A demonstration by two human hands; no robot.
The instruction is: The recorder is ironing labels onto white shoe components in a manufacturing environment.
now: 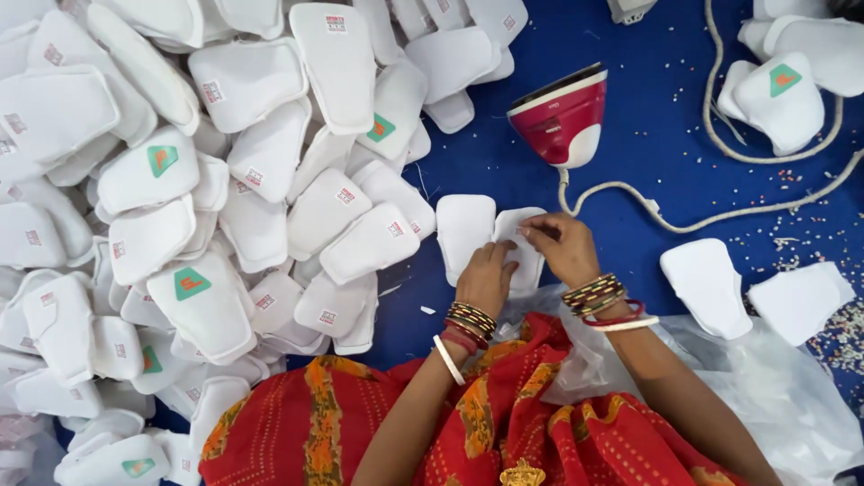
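Two white padded fabric pieces lie side by side on the blue cloth surface in front of me: one (pixel 463 229) on the left and one (pixel 524 261) on the right. My left hand (pixel 486 277) rests flat on the lower edge between them. My right hand (pixel 560 245) pinches the upper right edge of the right piece. Both wrists wear several bangles. A red and white iron (pixel 562 117) stands just beyond the pieces, its grey cord (pixel 720 216) running off to the right.
A big heap of white padded pieces (pixel 180 207), some with green or red labels, fills the left side. More white pieces lie at right (pixel 706 283) and top right (pixel 778 99). A clear plastic bag (pixel 774 378) lies by my right arm. Small beads are scattered at right.
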